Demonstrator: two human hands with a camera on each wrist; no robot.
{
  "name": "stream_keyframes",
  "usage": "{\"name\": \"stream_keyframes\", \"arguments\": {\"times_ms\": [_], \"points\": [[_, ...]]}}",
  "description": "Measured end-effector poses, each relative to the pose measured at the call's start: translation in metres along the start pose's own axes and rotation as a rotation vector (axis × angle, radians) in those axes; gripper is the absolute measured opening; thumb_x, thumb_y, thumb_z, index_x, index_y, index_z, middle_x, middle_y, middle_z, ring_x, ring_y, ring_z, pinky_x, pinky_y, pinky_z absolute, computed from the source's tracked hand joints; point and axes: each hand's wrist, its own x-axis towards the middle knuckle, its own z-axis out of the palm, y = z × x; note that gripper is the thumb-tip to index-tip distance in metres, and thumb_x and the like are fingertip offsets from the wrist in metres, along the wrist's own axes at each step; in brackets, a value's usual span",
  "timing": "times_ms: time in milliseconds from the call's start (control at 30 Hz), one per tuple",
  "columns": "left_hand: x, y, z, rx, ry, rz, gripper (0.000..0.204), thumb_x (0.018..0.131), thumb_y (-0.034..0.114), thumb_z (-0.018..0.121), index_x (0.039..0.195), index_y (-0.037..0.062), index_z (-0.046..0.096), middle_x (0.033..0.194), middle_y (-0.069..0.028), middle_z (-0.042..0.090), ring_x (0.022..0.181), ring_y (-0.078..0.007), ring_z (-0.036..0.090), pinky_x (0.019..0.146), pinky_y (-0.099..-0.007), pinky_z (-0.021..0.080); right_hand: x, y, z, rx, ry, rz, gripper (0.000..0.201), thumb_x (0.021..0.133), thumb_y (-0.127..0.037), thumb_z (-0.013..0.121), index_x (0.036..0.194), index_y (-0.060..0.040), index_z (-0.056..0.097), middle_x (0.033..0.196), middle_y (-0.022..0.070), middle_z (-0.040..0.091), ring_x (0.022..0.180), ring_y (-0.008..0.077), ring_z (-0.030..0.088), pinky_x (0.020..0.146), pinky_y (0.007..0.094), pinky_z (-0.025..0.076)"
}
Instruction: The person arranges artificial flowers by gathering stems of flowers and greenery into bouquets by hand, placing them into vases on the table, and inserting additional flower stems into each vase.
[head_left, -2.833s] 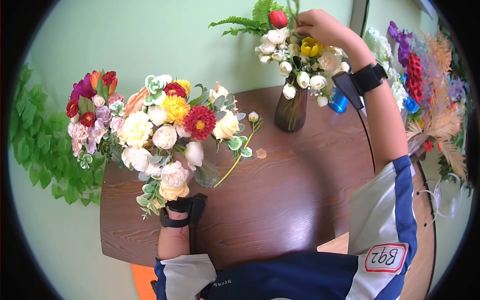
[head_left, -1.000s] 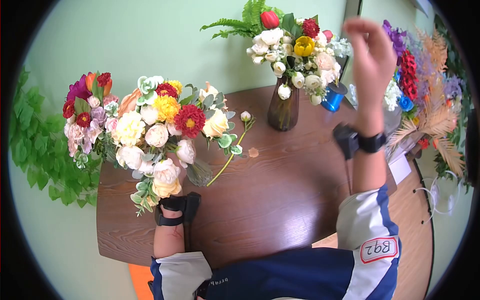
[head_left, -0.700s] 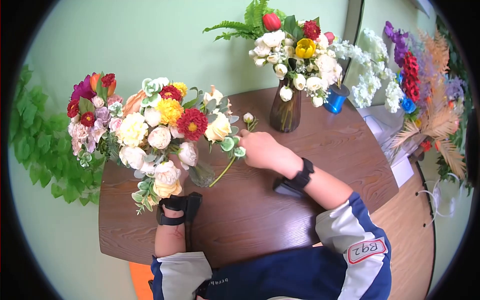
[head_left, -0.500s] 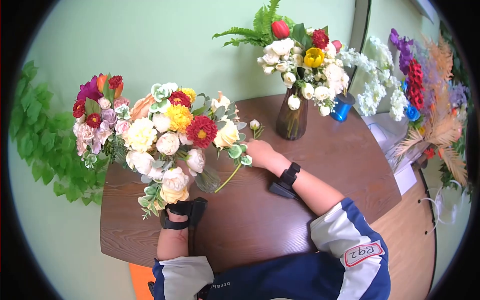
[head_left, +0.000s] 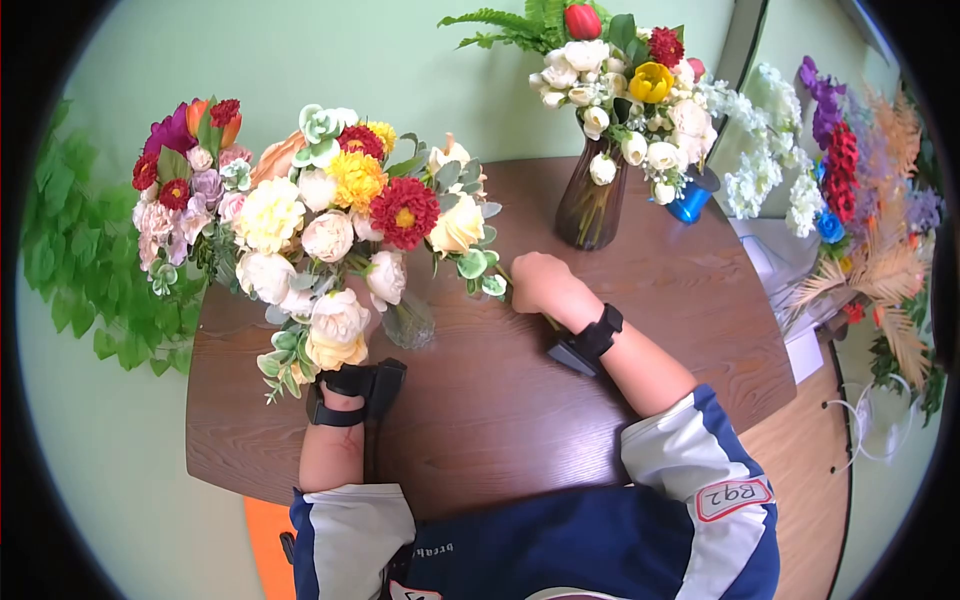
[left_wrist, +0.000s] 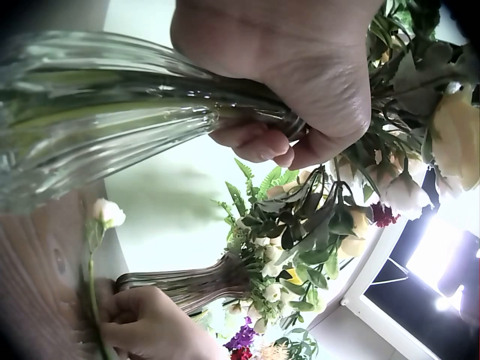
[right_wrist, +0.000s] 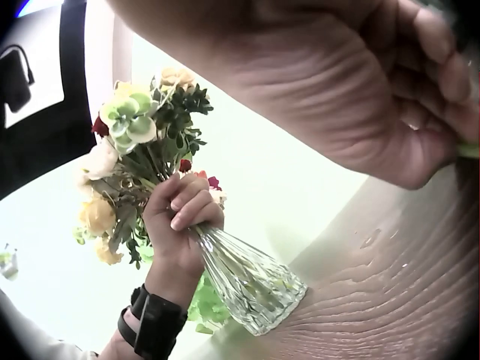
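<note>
My left hand grips the narrow neck of a clear ribbed glass vase, its base at the wooden table. A full bouquet of cream, peach, yellow and red artificial flowers stands in that vase and mostly hides this hand in the head view. To the right, close over the tabletop, my right hand pinches the green stem of a small white flower. The flower's head shows in the left wrist view; in the head view the hand covers most of it.
Behind the right hand stands a dark glass vase of white flowers, with a blue ribbon spool beside it. Pink and purple flowers are at the left. More colourful flowers stand beyond the table's right side.
My right hand has left the flowers in the dark vase, come down to the table and taken hold of the white flower's stem that lay there. The left hand keeps its grip.
</note>
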Motion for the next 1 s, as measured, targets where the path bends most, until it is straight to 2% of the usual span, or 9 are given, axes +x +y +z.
{"name": "stream_keyframes", "arguments": {"times_ms": [133, 233, 400, 467, 500, 567, 733, 900, 1000], "points": [[-0.002, -0.016, -0.009, 0.013, -0.059, 0.002, 0.024, 0.090, 0.016, 0.053, 0.069, 0.0038, 0.050, 0.053, -0.0042, 0.047, 0.045, -0.0143, 0.044, 0.046, -0.0261, 0.033, -0.017, 0.000, -0.035, 0.297, -0.126, 0.032, 0.025, 0.070, -0.013, 0.055, 0.082, 0.0067, 0.065, 0.084, 0.0274, 0.062, 0.083, 0.0353, 0.064, 0.072, 0.0386, 0.052], [-0.009, -0.020, -0.015, -0.038, -0.058, 0.001, 0.021, 0.090, 0.017, 0.052, 0.074, 0.0036, 0.049, 0.059, -0.0047, 0.047, 0.050, -0.0148, 0.044, 0.050, -0.0266, 0.034, -0.027, 0.011, -0.050, 0.588, 0.359, -0.213, 0.027, 0.076, -0.017, 0.052, 0.081, 0.0090, 0.059, 0.079, 0.0286, 0.061, 0.077, 0.0406, 0.061, 0.072, 0.0413, 0.049], [-0.017, -0.021, -0.012, -0.152, -0.104, -0.017, 0.015, 0.090, 0.017, 0.051, 0.085, 0.0032, 0.048, 0.073, -0.0059, 0.048, 0.063, -0.0161, 0.046, 0.060, -0.0279, 0.036, -0.116, 0.005, -0.098, 0.820, 1.015, -0.308, 0.010, 0.089, -0.010, 0.049, 0.088, -0.0013, 0.053, 0.059, 0.0033, 0.051, 0.052, 0.0087, 0.048, 0.048, 0.0234, 0.037], [-0.020, -0.019, 0.000, -0.197, -0.121, -0.023, 0.015, 0.090, 0.018, 0.051, 0.090, 0.0030, 0.048, 0.079, -0.0063, 0.048, 0.068, -0.0165, 0.047, 0.064, -0.0284, 0.037, -0.139, 0.002, -0.101, 1.129, 1.307, -0.544, 0.009, 0.090, -0.009, 0.047, 0.093, -0.0012, 0.051, 0.066, 0.0023, 0.052, 0.049, 0.0073, 0.044, 0.045, 0.0200, 0.034], [-0.033, -0.019, 0.002, -0.220, -0.129, -0.024, 0.015, 0.090, 0.018, 0.051, 0.092, 0.0029, 0.048, 0.082, -0.0066, 0.048, 0.071, -0.0168, 0.047, 0.065, -0.0286, 0.037, -0.143, 0.017, -0.095, 0.936, 1.555, -0.553, 0.011, 0.089, -0.009, 0.047, 0.097, -0.0005, 0.049, 0.067, 0.0055, 0.050, 0.048, 0.0082, 0.042, 0.043, 0.0207, 0.034], [-0.053, -0.019, 0.007, -0.265, -0.149, -0.030, 0.017, 0.091, 0.018, 0.051, 0.096, 0.0027, 0.047, 0.088, -0.0071, 0.048, 0.076, -0.0173, 0.048, 0.069, -0.0291, 0.038, -0.159, 0.021, -0.103, 1.041, 1.648, -1.009, 0.011, 0.089, -0.012, 0.046, 0.090, -0.0010, 0.044, 0.061, 0.0073, 0.046, 0.046, 0.0115, 0.041, 0.040, 0.0229, 0.032], [-0.073, -0.022, 0.018, -0.385, -0.203, -0.068, 0.024, 0.091, 0.019, 0.050, 0.108, 0.0023, 0.046, 0.102, -0.0083, 0.049, 0.089, -0.0185, 0.049, 0.079, -0.0304, 0.040, -0.178, 0.007, -0.102, 0.769, 1.108, -1.183, 0.020, 0.091, -0.021, 0.051, 0.079, -0.0067, 0.042, 0.053, 0.0044, 0.045, 0.041, 0.0117, 0.039, 0.037, 0.0255, 0.027], [-0.022, -0.023, 0.045, -0.508, -0.258, -0.081, 0.033, 0.092, 0.020, 0.049, 0.119, 0.0018, 0.045, 0.116, -0.0095, 0.049, 0.102, -0.0197, 0.051, 0.089, -0.0317, 0.042, -0.151, -0.006, -0.094, 0.711, 1.033, -1.065, 0.014, 0.078, -0.005, 0.062, 0.088, -0.0026, 0.052, 0.069, 0.0112, 0.059, 0.047, 0.0207, 0.054, 0.042, 0.0312, 0.043], [-0.071, -0.026, 0.015, -0.587, -0.288, -0.079, 0.039, 0.092, 0.020, 0.048, 0.126, 0.0015, 0.044, 0.125, -0.0102, 0.050, 0.110, -0.0205, 0.052, 0.094, -0.0324, 0.043, -0.140, -0.006, -0.099, 0.420, 0.957, -1.098, 0.011, 0.076, -0.004, 0.063, 0.085, -0.0024, 0.057, 0.071, 0.0085, 0.060, 0.053, 0.0236, 0.058, 0.047, 0.0305, 0.046]]}}
